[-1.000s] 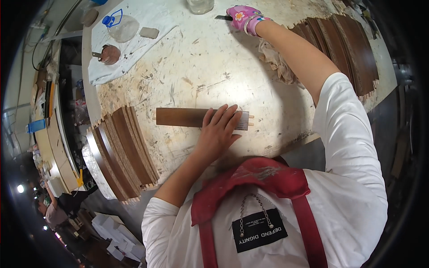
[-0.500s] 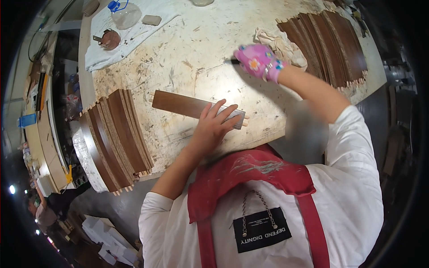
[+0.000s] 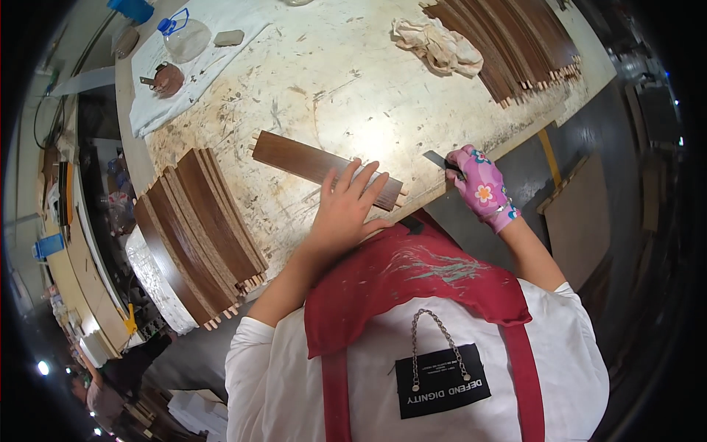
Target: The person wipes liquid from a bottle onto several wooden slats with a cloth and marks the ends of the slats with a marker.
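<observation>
A dark brown wooden slat [image 3: 302, 160] with pale dowels sticking out of both ends lies slantwise on the table in front of me. My left hand [image 3: 347, 200], bare, rests flat over its right part with the fingers spread. Near the table's front edge, to the right of the slat, my right hand [image 3: 482, 188] in a pink flowered glove is closed round a putty knife [image 3: 434, 158]. The knife's narrow grey blade points left toward the slat without touching it; its handle is mostly hidden in the glove.
Stacked dowelled slats [image 3: 193, 221] stand at the left table edge, and another stack [image 3: 508, 44] lies at the far right beside a crumpled rag [image 3: 436, 48]. On a white cloth [image 3: 158, 103] at the far left are a clear jug [image 3: 188, 43], a grey block [image 3: 229, 37] and a reddish-brown lump [image 3: 168, 79].
My right hand has come back from beside the rag to the table's front edge with the putty knife. My left hand stays on the slat. The whole view has shifted a little.
</observation>
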The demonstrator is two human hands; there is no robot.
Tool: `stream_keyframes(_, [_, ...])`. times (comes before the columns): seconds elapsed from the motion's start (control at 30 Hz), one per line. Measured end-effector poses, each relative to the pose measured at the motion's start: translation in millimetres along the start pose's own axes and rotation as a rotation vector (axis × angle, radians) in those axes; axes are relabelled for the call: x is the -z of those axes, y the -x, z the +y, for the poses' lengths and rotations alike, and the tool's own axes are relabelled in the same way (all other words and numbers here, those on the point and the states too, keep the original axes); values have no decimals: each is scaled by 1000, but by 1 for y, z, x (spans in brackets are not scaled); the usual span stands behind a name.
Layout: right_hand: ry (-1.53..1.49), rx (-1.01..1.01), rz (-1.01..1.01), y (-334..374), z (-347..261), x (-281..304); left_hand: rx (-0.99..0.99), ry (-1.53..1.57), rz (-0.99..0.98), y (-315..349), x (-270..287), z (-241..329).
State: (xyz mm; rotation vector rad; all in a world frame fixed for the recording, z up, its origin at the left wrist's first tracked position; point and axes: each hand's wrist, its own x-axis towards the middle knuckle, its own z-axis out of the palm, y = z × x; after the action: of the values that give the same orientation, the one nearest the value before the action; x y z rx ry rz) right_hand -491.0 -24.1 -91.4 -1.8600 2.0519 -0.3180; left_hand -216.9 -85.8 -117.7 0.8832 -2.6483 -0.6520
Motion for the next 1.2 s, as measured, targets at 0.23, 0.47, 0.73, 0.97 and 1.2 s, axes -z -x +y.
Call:
stream_keyframes(0.23, [-82, -86, 104, 10, -7, -8, 36, 5, -39, -2, -7, 1])
stream_keyframes(0.47, [-178, -125, 154, 22, -11, -13, -37, 59, -105, 6, 14, 0])
stream_keyframes(0.73, [-208, -184, 304, 39, -13, -30, -24, 29, -130, 15, 18, 0])
stream_keyframes(0.97, [-292, -182, 249, 32, -5, -34, 42, 135, -38, 25, 11, -3])
stream_keyframes(1.2, [-306, -166, 239, 37, -21, -22, 78, 14, 33, 36, 0, -1])
